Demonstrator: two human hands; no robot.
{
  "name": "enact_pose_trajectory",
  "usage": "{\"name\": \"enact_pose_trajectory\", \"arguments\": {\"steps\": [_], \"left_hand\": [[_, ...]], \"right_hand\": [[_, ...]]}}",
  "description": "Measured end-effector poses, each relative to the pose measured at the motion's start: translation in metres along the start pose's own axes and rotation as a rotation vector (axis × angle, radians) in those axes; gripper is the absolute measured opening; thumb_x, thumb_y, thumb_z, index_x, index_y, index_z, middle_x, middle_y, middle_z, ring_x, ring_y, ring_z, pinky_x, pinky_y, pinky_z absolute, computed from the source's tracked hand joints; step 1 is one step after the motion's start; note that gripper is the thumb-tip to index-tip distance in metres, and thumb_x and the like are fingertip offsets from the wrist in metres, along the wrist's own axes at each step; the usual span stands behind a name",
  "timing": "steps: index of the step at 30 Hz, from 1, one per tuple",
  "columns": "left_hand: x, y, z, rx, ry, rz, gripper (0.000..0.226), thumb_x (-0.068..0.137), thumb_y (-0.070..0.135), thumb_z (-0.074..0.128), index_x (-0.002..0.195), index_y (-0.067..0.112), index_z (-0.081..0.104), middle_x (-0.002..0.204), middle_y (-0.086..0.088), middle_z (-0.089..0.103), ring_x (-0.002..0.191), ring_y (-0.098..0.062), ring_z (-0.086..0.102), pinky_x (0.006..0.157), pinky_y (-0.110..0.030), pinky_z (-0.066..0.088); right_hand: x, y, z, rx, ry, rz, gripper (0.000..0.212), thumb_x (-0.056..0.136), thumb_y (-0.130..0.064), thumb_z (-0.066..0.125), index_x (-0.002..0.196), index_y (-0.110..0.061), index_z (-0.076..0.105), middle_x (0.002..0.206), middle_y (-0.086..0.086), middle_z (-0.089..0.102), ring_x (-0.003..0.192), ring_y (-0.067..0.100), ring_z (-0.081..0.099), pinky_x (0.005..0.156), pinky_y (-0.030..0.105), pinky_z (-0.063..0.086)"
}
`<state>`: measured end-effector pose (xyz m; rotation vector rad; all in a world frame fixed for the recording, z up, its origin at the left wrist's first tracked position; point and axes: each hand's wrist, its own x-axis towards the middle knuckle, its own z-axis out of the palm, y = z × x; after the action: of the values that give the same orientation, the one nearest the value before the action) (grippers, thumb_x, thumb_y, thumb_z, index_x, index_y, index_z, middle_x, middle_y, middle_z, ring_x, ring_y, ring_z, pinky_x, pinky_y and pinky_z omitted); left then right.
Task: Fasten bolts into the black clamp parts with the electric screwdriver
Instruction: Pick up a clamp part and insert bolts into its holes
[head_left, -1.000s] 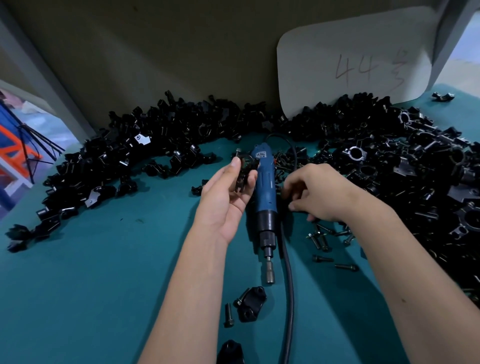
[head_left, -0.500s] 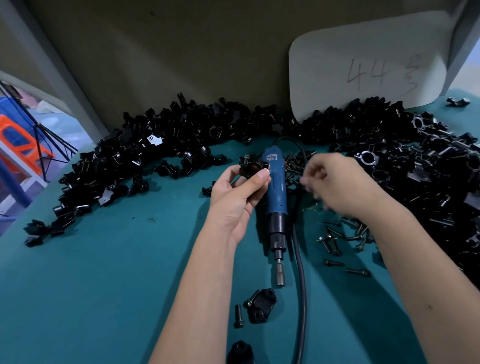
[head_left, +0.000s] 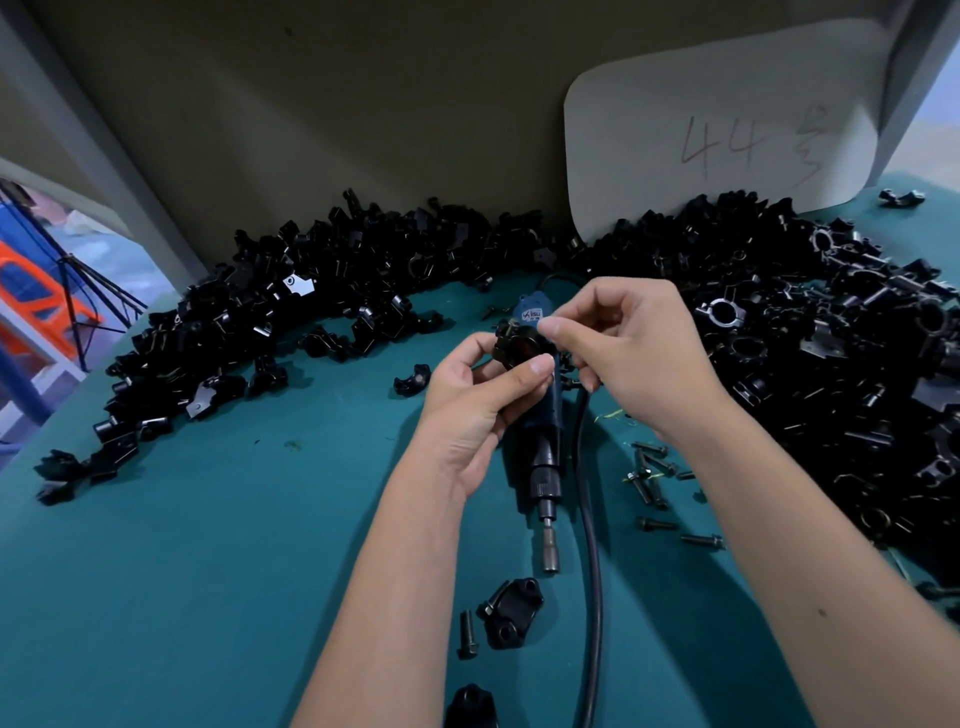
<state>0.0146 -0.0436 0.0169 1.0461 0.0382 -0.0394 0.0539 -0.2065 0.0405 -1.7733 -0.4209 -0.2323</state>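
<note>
The black clamp part (head_left: 519, 347), small, rigid and likely light, sits above the lying electric screwdriver (head_left: 543, 415), pinched at its rim by the left hand (head_left: 475, 410), while the right hand (head_left: 628, 348) pinches something unclear, probably a bolt, at its top.

A single wide-angle view from the person's head looks forward and steeply down, close over the teal cloth-covered counter (head_left: 208, 597). Both bare forearms reach in from the bottom edge. The grey back wall (head_left: 363, 104) bends at the frame edges.
</note>
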Motion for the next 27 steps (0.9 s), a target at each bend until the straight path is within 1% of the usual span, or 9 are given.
{"name": "enact_pose_trajectory", "arguments": {"steps": [2, 4, 8, 11, 14, 18, 21, 24, 27], "left_hand": [[-0.001, 0.001, -0.001, -0.022, -0.002, -0.013, 0.05, 0.07, 0.005, 0.084, 0.115, 0.005, 0.063, 0.085, -0.004, 0.075, 0.077, -0.012, 0.072, 0.072, -0.02, 0.059], [-0.001, 0.001, -0.001, -0.079, -0.011, -0.036, 0.049, 0.07, 0.005, 0.085, 0.115, 0.005, 0.065, 0.085, -0.004, 0.074, 0.075, -0.011, 0.072, 0.07, -0.018, 0.058], [-0.002, 0.002, 0.0, -0.182, -0.052, -0.091, 0.02, 0.073, 0.008, 0.084, 0.091, 0.016, 0.082, 0.087, -0.004, 0.074, 0.072, -0.009, 0.071, 0.064, -0.015, 0.057], [-0.003, 0.0, 0.001, -0.202, -0.059, -0.108, 0.017, 0.076, 0.006, 0.079, 0.087, 0.018, 0.083, 0.083, -0.002, 0.073, 0.07, -0.008, 0.07, 0.063, -0.014, 0.056], [-0.003, -0.001, 0.003, -0.186, -0.063, -0.103, 0.027, 0.072, 0.006, 0.083, 0.098, 0.012, 0.08, 0.084, -0.002, 0.073, 0.071, -0.007, 0.07, 0.064, -0.014, 0.057], [-0.002, 0.002, 0.001, -0.226, -0.042, -0.095, 0.024, 0.071, 0.006, 0.083, 0.094, 0.01, 0.077, 0.09, -0.008, 0.075, 0.071, -0.01, 0.071, 0.061, -0.015, 0.058], [-0.003, 0.007, -0.001, -0.155, -0.041, -0.085, 0.025, 0.073, 0.005, 0.079, 0.097, 0.011, 0.074, 0.084, -0.004, 0.074, 0.07, -0.01, 0.071, 0.062, -0.015, 0.057], [-0.004, 0.007, -0.001, -0.105, -0.046, -0.08, 0.034, 0.073, 0.004, 0.076, 0.105, 0.008, 0.068, 0.082, -0.002, 0.074, 0.069, -0.009, 0.071, 0.064, -0.015, 0.057], [-0.004, 0.007, 0.0, -0.121, -0.032, -0.103, 0.034, 0.073, 0.005, 0.078, 0.106, 0.006, 0.071, 0.093, -0.011, 0.077, 0.07, -0.01, 0.072, 0.062, -0.015, 0.057]], "right_hand": [[-0.001, 0.0, 0.002, 0.061, -0.022, 0.033, 0.018, 0.092, -0.022, 0.08, 0.076, -0.016, 0.074, 0.057, -0.009, 0.061, 0.046, 0.009, 0.049, 0.046, 0.021, 0.04], [-0.002, 0.0, 0.004, 0.246, -0.067, 0.088, 0.017, 0.096, -0.02, 0.074, 0.08, -0.014, 0.076, 0.063, -0.003, 0.057, 0.055, 0.012, 0.045, 0.047, 0.023, 0.038], [-0.008, -0.002, 0.005, 0.495, -0.21, 0.188, 0.016, 0.1, -0.024, 0.067, 0.099, -0.023, 0.082, 0.07, -0.007, 0.061, 0.059, 0.006, 0.047, 0.049, 0.019, 0.034], [-0.01, -0.004, 0.01, 0.569, -0.2, 0.237, 0.009, 0.084, -0.03, 0.077, 0.083, -0.021, 0.08, 0.069, -0.005, 0.065, 0.056, 0.004, 0.054, 0.048, 0.016, 0.037], [-0.008, -0.005, 0.016, 0.595, -0.064, 0.271, 0.026, 0.073, -0.026, 0.086, 0.066, -0.022, 0.062, 0.067, 0.0, 0.055, 0.053, 0.004, 0.053, 0.045, 0.016, 0.039], [-0.01, -0.003, 0.016, 0.739, -0.177, 0.253, 0.016, 0.093, -0.027, 0.07, 0.097, -0.014, 0.077, 0.068, -0.009, 0.058, 0.059, 0.004, 0.05, 0.05, 0.017, 0.036], [-0.01, -0.005, 0.019, 0.657, -0.098, 0.25, 0.012, 0.095, -0.018, 0.07, 0.089, -0.015, 0.08, 0.068, -0.004, 0.062, 0.058, 0.005, 0.052, 0.049, 0.016, 0.037], [-0.01, -0.009, 0.023, 0.582, -0.006, 0.273, 0.017, 0.079, -0.028, 0.083, 0.071, -0.017, 0.072, 0.067, -0.001, 0.065, 0.055, 0.006, 0.058, 0.047, 0.016, 0.043], [-0.011, -0.007, 0.014, 0.563, -0.104, 0.277, 0.021, 0.086, -0.038, 0.074, 0.083, -0.019, 0.08, 0.079, 0.002, 0.067, 0.058, 0.006, 0.053, 0.049, 0.018, 0.036]]}}
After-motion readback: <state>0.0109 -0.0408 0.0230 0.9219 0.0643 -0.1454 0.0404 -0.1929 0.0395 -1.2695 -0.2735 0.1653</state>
